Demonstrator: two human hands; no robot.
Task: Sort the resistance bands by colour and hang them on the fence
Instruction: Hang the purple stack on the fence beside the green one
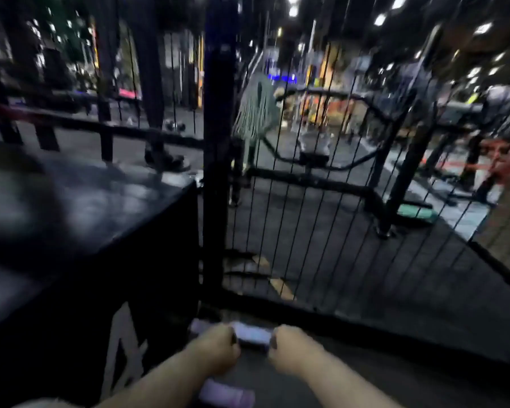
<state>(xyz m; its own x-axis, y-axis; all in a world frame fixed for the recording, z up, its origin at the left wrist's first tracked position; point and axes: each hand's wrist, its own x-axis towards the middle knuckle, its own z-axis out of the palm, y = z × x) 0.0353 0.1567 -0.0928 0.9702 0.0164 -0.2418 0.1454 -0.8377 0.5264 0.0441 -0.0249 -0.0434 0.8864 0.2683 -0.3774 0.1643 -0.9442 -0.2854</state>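
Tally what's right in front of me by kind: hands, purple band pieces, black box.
2 hands: left hand, right hand
2 purple band pieces: one gripped between both hands, one lower; too blurred to tell if one band
1 black box
Total: 5

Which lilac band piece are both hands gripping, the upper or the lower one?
The upper lilac piece, stretched between the left hand and right hand. The lower lilac piece sits nearer the camera, in neither hand.
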